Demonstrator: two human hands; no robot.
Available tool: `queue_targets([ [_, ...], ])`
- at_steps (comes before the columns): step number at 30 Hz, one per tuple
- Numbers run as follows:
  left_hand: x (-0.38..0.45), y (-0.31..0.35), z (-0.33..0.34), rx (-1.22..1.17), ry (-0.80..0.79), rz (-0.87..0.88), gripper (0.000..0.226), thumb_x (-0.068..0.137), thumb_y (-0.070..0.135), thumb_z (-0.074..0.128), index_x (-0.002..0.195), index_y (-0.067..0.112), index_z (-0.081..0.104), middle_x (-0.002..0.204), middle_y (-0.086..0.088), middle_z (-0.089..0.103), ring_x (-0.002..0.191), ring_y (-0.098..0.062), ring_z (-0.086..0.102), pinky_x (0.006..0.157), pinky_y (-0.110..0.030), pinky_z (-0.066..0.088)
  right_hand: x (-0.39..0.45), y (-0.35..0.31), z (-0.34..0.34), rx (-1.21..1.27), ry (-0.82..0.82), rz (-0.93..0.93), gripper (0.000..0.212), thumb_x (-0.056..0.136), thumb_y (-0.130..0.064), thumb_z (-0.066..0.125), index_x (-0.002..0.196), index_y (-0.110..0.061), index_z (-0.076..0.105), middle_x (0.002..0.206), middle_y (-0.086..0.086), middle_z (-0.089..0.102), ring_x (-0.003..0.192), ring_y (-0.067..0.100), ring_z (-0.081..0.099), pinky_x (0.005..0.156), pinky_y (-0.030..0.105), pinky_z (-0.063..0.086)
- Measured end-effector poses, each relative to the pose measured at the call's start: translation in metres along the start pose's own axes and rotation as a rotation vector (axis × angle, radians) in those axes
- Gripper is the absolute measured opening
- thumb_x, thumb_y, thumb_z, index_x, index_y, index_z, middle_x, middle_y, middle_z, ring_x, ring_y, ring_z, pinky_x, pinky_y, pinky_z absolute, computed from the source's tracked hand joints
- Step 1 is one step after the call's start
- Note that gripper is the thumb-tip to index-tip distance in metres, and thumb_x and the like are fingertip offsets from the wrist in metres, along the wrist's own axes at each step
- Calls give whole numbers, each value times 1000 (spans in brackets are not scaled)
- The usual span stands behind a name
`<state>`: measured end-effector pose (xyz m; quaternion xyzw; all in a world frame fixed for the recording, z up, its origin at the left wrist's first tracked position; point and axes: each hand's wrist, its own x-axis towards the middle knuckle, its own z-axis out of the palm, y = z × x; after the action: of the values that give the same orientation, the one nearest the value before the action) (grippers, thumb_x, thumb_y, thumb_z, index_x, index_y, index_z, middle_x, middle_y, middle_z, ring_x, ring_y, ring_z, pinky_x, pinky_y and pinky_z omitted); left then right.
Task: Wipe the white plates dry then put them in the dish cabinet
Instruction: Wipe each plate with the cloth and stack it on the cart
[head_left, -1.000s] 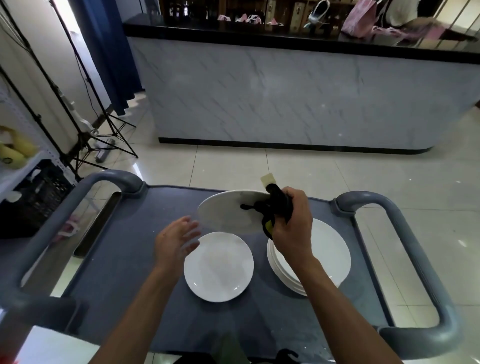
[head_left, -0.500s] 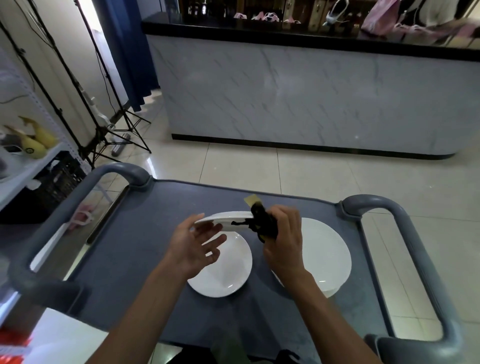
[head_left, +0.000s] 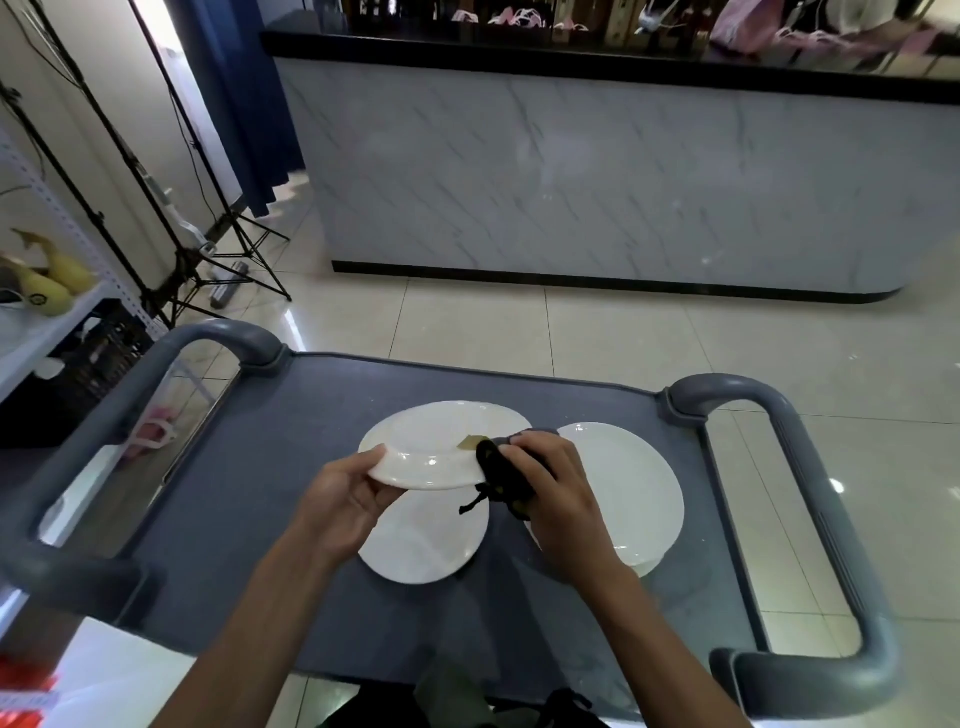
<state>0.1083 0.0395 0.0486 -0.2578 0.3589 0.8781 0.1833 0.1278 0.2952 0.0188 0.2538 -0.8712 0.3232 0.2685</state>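
Low in the frame, we are looking down at our own two bare forearms reaching over a grey cart with a matte, flat top and thick rounded handles. Just above centre, our left hand is pinching the near left rim of a raised white plate, thumb on top and fingers curled beneath. Our right hand is closing around a dark crumpled cloth and pressing it to the plate's right edge.

The plate is smooth, glossy and round, showing its ringed underside. We are judging that a thin pinch on one wet rim could let it slip or tip under the cloth's push, dropping it onto the small plate directly below and chipping both.

Right of centre, a stack of larger plates is resting on the cart.

Further off, pale shiny floor tiles are leading to a marble-patterned counter across the upper frame. We are seeing no dish cabinet.
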Motion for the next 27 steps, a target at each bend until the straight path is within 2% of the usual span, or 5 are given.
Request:
queue_targets([
  [8,0,5,-5,74,-29,127,31,99,6,48,128,0,56,117,-16,71,98,-27,73,71,-36,62,5,-3,-2,-12,-70,51,62,82,9,68,140,-9,57,131,6,57,120,23,53,105,23,39],
  [14,2,3,-5,153,-8,214,31,94,2,54,125,1,60,122,-20,68,105,-36,66,71,-43,61,18,-23,3,131,-30,212,57,85,4,52,141,-7,56,126,10,60,106,17,56,92,10,42],
  [18,2,1,0,205,4,281,34,91,0,57,125,2,61,119,-20,67,97,-37,67,69,-47,61,25,-31,16,312,-56,511,53,84,4,62,125,-30,63,114,-19,65,105,11,63,90,32,53],
  [23,5,-1,5,296,3,333,30,91,-4,59,118,6,65,112,-22,70,88,-38,69,65,-47,60,34,-49,35,343,-28,503,49,82,-1,67,118,-34,63,112,-28,65,107,4,61,91,22,49],
  [27,6,0,4,382,-26,391,35,91,-5,61,120,14,65,109,-17,72,80,-34,71,61,-40,58,37,-54,49,361,-15,506,47,87,-1,63,127,-27,64,123,-18,64,116,5,58,99,24,48],
])
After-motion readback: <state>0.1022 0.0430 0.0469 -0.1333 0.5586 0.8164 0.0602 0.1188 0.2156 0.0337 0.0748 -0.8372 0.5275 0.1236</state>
